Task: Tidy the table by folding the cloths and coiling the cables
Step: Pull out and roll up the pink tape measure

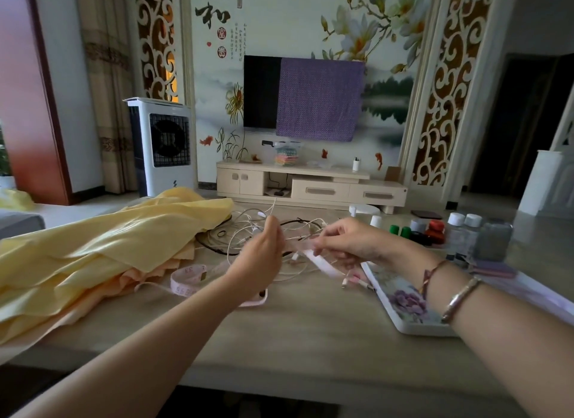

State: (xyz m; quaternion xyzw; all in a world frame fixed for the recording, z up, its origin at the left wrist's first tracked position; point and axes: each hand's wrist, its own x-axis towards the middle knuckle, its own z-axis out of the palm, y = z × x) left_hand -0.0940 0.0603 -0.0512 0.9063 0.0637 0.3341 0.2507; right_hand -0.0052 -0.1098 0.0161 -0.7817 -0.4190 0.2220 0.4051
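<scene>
We see a dim living room. On the far wall, beyond the hands, a mural shows flowers, fish and calligraphy. A TV hangs there, half draped by a purple cover. Below it stands a cream cabinet. Far left of the hands we see a white fan, a curtain and a reddish door. Carved panels flank the mural. Far right lies a dark doorway. The floor shines palely.

place: home living room | cues: wall-mounted TV (half cloth-draped), TV cabinet, floral mural
</scene>
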